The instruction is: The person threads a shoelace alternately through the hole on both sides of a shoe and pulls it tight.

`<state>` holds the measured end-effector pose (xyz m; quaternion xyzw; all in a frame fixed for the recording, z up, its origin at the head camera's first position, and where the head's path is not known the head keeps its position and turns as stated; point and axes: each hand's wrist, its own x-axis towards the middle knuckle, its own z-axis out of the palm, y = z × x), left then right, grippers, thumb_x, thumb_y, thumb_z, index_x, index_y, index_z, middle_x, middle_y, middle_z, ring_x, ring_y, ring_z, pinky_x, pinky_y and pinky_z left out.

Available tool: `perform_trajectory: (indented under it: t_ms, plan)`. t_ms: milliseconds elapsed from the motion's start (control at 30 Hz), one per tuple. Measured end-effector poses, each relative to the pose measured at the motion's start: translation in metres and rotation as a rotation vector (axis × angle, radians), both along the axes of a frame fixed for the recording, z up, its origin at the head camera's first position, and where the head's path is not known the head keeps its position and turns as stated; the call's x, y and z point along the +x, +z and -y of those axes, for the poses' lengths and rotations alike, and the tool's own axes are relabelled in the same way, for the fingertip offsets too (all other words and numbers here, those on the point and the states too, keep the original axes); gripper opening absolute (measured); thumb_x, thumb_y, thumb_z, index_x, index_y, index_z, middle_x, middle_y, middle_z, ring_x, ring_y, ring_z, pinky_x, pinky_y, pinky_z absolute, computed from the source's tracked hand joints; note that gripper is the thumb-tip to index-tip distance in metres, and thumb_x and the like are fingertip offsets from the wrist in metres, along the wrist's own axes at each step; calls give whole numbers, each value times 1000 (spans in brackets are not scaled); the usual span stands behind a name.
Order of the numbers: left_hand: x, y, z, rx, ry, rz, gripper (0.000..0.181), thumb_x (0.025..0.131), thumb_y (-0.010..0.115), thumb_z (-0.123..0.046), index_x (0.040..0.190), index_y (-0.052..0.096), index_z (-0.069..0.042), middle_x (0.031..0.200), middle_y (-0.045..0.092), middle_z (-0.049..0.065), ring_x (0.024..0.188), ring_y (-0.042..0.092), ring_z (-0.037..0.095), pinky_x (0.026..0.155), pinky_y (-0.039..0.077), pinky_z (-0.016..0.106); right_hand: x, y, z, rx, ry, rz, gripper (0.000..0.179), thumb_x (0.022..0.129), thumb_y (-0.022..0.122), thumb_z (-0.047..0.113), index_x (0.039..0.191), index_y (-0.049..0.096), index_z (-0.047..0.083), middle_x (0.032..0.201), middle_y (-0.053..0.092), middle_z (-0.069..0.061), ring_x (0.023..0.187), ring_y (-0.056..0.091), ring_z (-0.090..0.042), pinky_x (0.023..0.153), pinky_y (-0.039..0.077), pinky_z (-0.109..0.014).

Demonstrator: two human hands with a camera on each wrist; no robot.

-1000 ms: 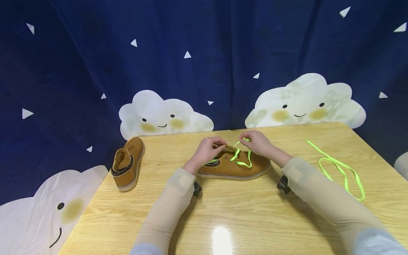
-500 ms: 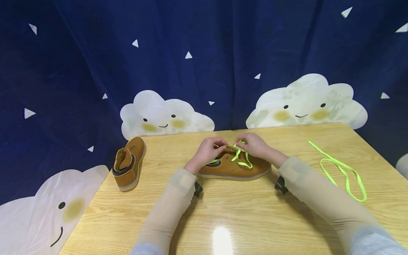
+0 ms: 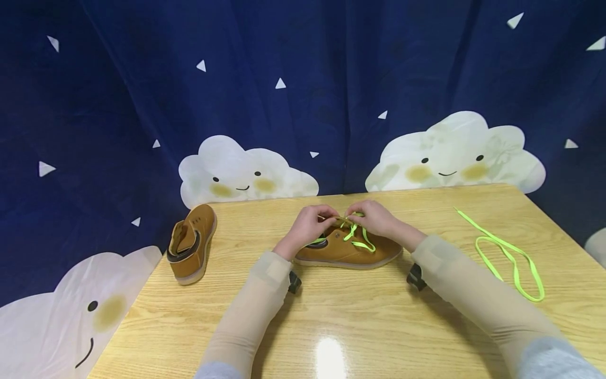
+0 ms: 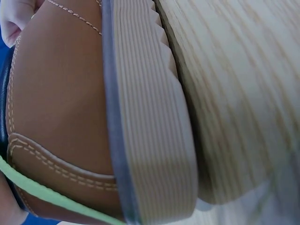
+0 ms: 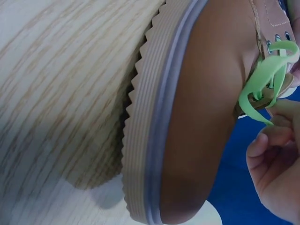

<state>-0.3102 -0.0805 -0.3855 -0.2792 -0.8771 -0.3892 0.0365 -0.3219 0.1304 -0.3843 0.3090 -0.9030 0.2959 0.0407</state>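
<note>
Lacing seemingly part-done: brown shoe [image 3: 347,255] pinched in left hand [image 3: 306,227], lace [image 5: 262,78] pinched in right hand [image 3: 371,218]; likely remaining, other shoe [image 3: 192,247], unlaced near desk [image 3: 360,310]'s left edge.

Pale wood-grained table [image 3: 360,310], bright white glare [image 3: 330,358] on near part. Dark blue cloth backdrop [image 3: 265,31] behind, vertical folds, scattered small white triangles [image 3: 280,83]. White smiling clouds [image 3: 232,160] with yellow cheeks: two along table's far edge, larger one lower left. Part of white shape [image 3: 597,245] at right edge.
</note>
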Motion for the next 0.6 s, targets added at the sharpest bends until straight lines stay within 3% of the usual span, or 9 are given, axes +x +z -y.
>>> perform_trajectory:
  t_ms: [300, 600]
  plan:
    - [0, 0, 0, -10, 26, 2, 13, 94, 65, -10, 102, 74, -6, 98, 71, 4, 87, 67, 15, 74, 51, 21, 1, 1, 1, -4, 8, 76, 16, 98, 56, 8, 101, 71, 2, 99, 70, -10, 89, 60, -24, 81, 46, -43]
    - [-3, 0, -1, 51, 128, 21, 5, 89, 72, -10, 90, 68, -7, 88, 70, 3, 82, 68, 14, 72, 52, 23, 2, 2, 1, -46, -8, 130, 22, 100, 54, 16, 102, 71, 3, 91, 67, -6, 82, 55, -21, 77, 43, -38]
